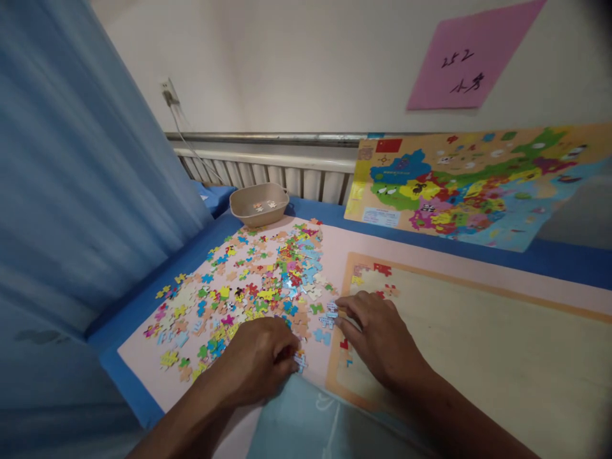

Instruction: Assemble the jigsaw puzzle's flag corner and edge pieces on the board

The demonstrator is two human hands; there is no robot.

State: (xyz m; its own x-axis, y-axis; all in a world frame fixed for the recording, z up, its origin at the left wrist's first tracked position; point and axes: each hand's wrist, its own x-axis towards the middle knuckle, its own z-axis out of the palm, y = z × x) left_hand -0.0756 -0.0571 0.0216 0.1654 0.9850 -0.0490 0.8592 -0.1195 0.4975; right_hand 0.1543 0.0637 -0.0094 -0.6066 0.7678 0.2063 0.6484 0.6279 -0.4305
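My left hand (262,356) is closed, its thumb and forefinger pinched at a pale blue-and-white puzzle piece (299,362) low on the sheet. Further right, the thumb and fingers of my right hand (380,336) close on the edge of small pale lilac puzzle pieces (329,319), just left of the puzzle frame. Light blue pieces (322,336) lie just below them. The puzzle board (459,338) has an orange border, with red pieces (382,269) in its upper left corner. My right hand covers part of its left edge.
Many loose colourful pieces (248,290) spread over the pink sheet (143,350). Behind them stands a beige basket (258,217) with a few pieces inside. A printed map picture (459,191) leans on the wall at the back right. A blue curtain (71,191) hangs at left.
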